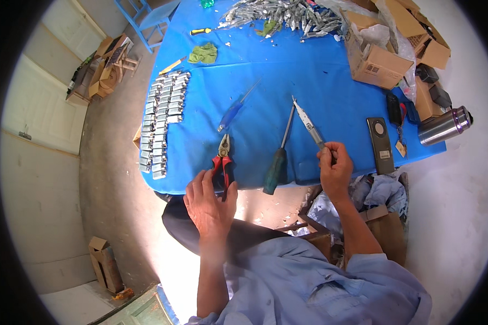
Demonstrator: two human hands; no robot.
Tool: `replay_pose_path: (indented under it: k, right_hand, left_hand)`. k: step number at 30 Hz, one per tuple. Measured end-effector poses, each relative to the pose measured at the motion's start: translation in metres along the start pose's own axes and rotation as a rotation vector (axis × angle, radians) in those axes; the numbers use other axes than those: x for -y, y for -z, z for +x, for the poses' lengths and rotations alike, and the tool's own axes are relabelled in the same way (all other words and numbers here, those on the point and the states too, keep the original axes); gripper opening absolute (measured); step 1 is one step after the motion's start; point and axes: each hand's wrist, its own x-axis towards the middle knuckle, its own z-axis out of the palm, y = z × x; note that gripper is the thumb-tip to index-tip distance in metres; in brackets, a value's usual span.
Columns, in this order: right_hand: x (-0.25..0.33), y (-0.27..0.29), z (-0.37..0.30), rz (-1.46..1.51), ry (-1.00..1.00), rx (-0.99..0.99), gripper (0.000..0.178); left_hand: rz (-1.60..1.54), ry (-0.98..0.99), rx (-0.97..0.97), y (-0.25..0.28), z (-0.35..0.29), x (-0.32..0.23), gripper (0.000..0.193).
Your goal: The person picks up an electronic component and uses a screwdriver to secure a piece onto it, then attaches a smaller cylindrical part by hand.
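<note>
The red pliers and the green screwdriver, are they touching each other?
Apart. The head view shows it: blue cloth lies plainly between the red pliers and the green screwdriver.

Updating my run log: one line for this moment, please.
left hand: touching red-handled pliers | right hand: holding slim silvery piece | between: green-handled screwdriver

Loose pale blue shirt (pixel 282 284), dark trousers (pixel 249 233) (perhaps black), bare forearms (pixel 212 281).
</note>
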Motion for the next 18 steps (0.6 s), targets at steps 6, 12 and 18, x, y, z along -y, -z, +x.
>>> replay_pose_path:
  k: [6, 12, 18]
  right_hand:
    - [-0.001, 0.003, -0.001, -0.014, 0.020, 0.021, 0.008]
    - [-0.003, 0.002, -0.004, 0.035, 0.006, 0.032, 0.008]
    - [0.003, 0.005, -0.003, 0.024, -0.015, 0.012, 0.009]
  left_hand:
    - [-0.136, 0.035, 0.066, 0.002, 0.012, 0.007, 0.053]
    - [-0.073, 0.071, -0.038, 0.013, 0.015, 0.026, 0.047]
    - [-0.058, 0.232, -0.029, -0.003, 0.036, 0.035, 0.042]
